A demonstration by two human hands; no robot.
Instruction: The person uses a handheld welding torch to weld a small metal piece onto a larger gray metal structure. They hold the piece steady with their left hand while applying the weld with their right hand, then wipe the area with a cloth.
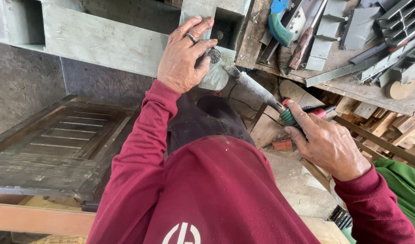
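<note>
The left hand (185, 54), at 11 o'clock, lies flat with fingers spread on a grey metal frame (103, 40), stiff and probably heavy. The right hand (327, 144), at 3 o'clock, is closed around a grinder's handle (257, 90). Tools crowd the bench (352, 88) at 1 o'clock.
</note>
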